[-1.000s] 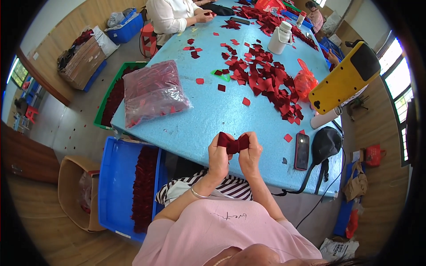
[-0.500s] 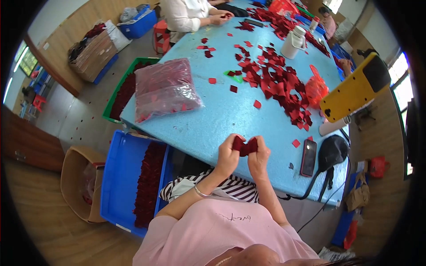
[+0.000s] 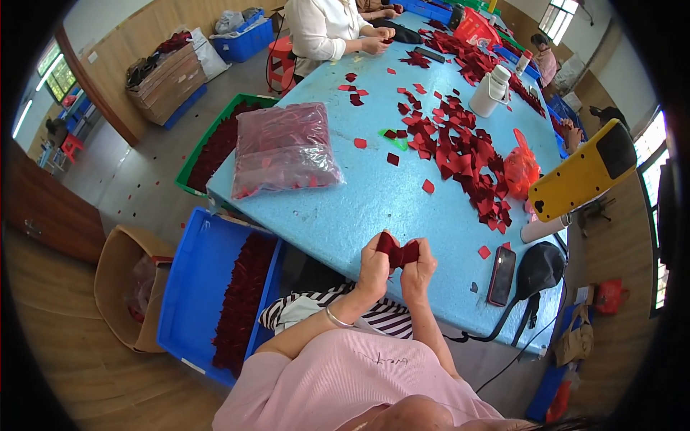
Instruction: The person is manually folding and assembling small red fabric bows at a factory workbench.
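Between my two hands, over the near edge of the table, is a dark red velvety cloth piece (image 3: 397, 253) shaped like a small bow, narrow in the middle. My left hand (image 3: 373, 270) pinches its left end, and my right hand (image 3: 419, 273) grips the right end. My thumbs lie near its narrow middle; some of the fingers behind are hidden. Loose red cloth pieces (image 3: 460, 144) lie in a heap farther along the blue table (image 3: 316, 223). A clear plastic bag (image 3: 287, 151) full of dark red pieces rests to the left.
Beside me at the left stands a blue bin (image 3: 198, 287) with a row of dark red pieces; a green bin (image 3: 194, 161) is behind it. On the right are a phone (image 3: 501, 276), a black cap (image 3: 540, 266) and a yellow device (image 3: 583, 172). A person (image 3: 323, 29) works at the far left.
The view has shifted a little, so the table and bins sit differently. Both hands still hold the cloth piece, which now shows more of its bow shape, its left end raised.
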The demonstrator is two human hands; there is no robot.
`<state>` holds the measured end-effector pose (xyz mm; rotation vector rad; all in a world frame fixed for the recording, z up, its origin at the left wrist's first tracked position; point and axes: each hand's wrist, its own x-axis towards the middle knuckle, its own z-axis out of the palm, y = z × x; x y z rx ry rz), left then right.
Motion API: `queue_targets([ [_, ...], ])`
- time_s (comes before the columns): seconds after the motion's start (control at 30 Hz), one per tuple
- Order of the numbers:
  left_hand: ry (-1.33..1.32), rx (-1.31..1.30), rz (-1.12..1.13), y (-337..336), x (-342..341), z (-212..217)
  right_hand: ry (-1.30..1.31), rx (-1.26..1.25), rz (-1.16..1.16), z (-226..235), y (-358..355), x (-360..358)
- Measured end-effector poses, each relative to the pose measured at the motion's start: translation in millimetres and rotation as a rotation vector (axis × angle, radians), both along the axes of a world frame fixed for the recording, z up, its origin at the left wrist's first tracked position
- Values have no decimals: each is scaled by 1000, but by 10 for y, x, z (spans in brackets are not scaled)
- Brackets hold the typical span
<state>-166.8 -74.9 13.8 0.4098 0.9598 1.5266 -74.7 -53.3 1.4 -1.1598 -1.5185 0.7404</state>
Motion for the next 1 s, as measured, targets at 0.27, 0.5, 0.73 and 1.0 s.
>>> queue_targets([
  [0.27,120,114,102,186,72,-296,-39,2,-2,-52,125,31],
  [0.5,238,131,163,512,114,-491,-142,-19,12,-379,437,113],
  [0.73,2,-13,101,661,180,-661,-31,-26,-22,-599,633,185],
  [1.0,-67,-54,53,591,157,-567,-44,-40,-34,-510,580,185],
])
